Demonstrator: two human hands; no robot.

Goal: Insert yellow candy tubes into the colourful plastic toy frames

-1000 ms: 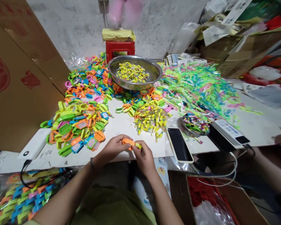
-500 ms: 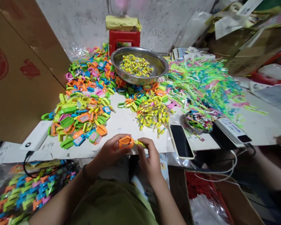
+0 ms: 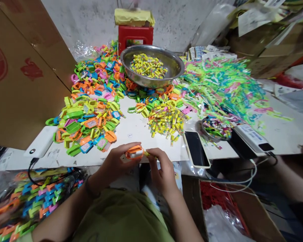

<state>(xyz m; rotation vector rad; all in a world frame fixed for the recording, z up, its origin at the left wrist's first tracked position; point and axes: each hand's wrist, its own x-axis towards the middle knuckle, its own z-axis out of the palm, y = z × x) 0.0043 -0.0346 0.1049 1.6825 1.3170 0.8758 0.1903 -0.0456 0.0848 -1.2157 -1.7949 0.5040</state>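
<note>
My left hand [image 3: 117, 163] is closed round a small orange plastic toy watch [image 3: 134, 152] at the near edge of the white table [image 3: 133, 129]. My right hand [image 3: 161, 169] pinches a small yellow piece [image 3: 146, 154] held against the watch's right end. Both hands meet just in front of my chest. A heap of coloured toy watches [image 3: 88, 121] lies to the left, and a pile of small yellow wrapped pieces [image 3: 166, 122] lies just beyond my hands.
A steel bowl [image 3: 176, 67] of yellow pieces stands at the back, in front of a red stool [image 3: 135, 33]. A phone [image 3: 196, 149], a small dish of beads [image 3: 215, 128], a power bank [image 3: 254, 137], a white power bank [image 3: 41, 142]. Bag of linked watches [image 3: 35, 201] lower left. Another person's arm [image 3: 293, 181] right.
My hands have turned the orange watch so its open face shows, and the yellow piece has stayed at its right end. The camera has tipped slightly, shifting the table up in view.
</note>
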